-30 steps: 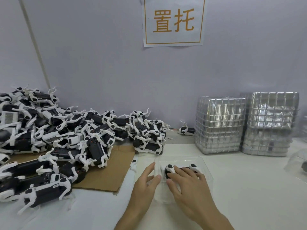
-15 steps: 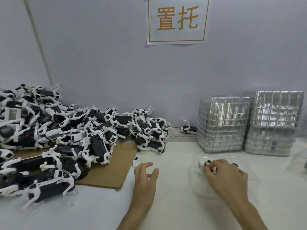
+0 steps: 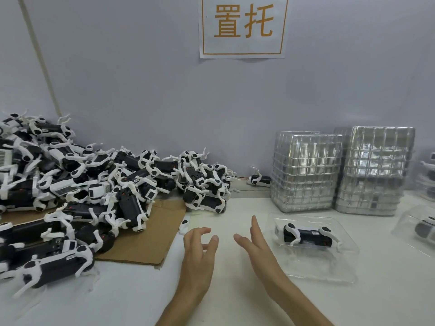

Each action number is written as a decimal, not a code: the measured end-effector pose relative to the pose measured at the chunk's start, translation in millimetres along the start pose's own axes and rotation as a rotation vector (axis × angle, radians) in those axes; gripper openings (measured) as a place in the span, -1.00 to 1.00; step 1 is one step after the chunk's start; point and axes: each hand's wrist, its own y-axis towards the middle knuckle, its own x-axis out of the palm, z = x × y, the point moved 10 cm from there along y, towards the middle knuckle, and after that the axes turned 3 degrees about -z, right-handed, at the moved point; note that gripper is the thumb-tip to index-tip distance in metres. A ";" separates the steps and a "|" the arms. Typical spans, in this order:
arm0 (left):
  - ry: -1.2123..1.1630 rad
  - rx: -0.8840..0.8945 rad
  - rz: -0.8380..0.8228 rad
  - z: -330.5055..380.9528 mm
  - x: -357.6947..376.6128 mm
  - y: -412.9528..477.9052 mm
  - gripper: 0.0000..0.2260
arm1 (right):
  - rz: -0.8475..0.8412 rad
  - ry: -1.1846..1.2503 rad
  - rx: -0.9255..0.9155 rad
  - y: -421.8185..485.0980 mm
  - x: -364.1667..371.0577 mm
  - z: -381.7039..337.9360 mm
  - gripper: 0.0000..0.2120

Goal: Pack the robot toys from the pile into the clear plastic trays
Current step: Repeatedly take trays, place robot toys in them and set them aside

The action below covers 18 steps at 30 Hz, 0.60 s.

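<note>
A robot toy [image 3: 306,235] lies in a tray [image 3: 306,271] on the table [image 3: 141,290]. Just left of the tray is the right hand [image 3: 256,245], and the left hand [image 3: 197,252] is beyond it. Farther left, a pile of robot toys [image 3: 82,184] lies on a cardboard sheet [image 3: 150,241]. Behind the tray stand two tray stacks [image 3: 306,170] side by side. A lone toy [image 3: 259,180] lies left of them, by the wall [image 3: 141,90]. Right of the tray sits a second tray [image 3: 416,227] holding a toy. A sign [image 3: 243,27] hangs on the wall, behind and above the tray.
</note>
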 end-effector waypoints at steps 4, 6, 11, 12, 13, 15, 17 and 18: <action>0.024 0.004 -0.008 -1.8 2.6 0.9 -0.85 | 0.101 0.028 0.012 13.2 -22.9 5.1 -0.25; 0.036 0.000 -0.003 -2.9 2.3 1.5 -0.84 | 0.211 0.003 -0.015 14.4 -41.3 7.6 -0.28; 0.025 -0.013 0.003 -3.2 -1.7 0.6 -0.85 | 0.522 -0.032 0.006 8.1 -113.4 11.8 -0.47; 0.023 -0.015 0.003 -2.9 -2.4 0.4 -0.85 | 0.595 -0.048 0.019 4.2 -131.4 13.1 -0.54; 0.023 -0.017 0.003 -2.8 -2.7 0.3 -0.85 | 0.661 -0.063 0.037 0.3 -149.3 15.1 -0.59; 0.030 -0.021 0.000 -2.9 -1.8 0.0 -0.84 | 0.763 -0.031 0.080 -8.2 -181.2 21.4 -0.64; 0.041 -0.026 -0.010 -2.9 0.3 -0.9 -0.83 | 0.833 0.057 0.110 -16.9 -208.8 29.3 -0.63; 0.045 -0.026 -0.014 -2.7 1.1 -1.3 -0.83 | 0.860 0.080 0.116 -21.0 -221.3 31.7 -0.60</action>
